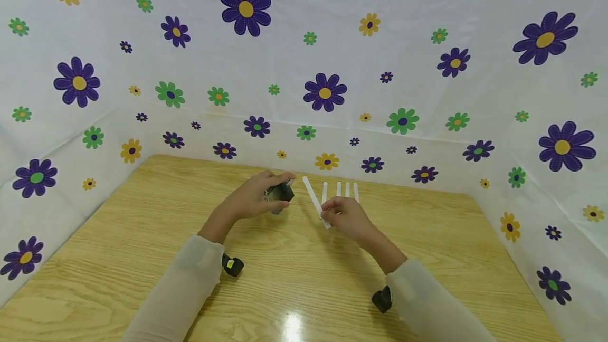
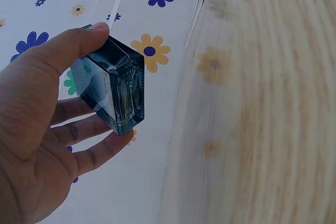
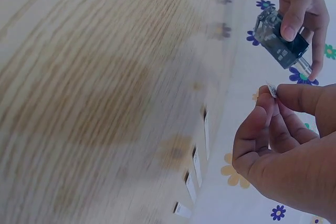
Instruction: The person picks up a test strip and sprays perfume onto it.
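Note:
My left hand (image 1: pixel 254 198) grips a dark glass perfume bottle (image 2: pixel 123 85) with a silver spray nozzle (image 3: pixel 303 66). In the right wrist view its forefinger lies at the nozzle, and the thumb is against the bottle's side. Just to the right, my right hand (image 1: pixel 350 219) pinches the lower end of a white paper strip (image 1: pixel 312 194) between thumb and fingers. That strip slants up toward the nozzle, with a small gap between them in the head view. Several more white strips (image 3: pixel 196 166) lie side by side on the table behind the right hand.
The wooden table (image 1: pixel 294 268) meets a white flower-printed cloth (image 1: pixel 285 51) hung at the back and sides. A black wrist camera (image 1: pixel 233 265) is worn under the left sleeve, and another camera (image 1: pixel 382 300) under the right.

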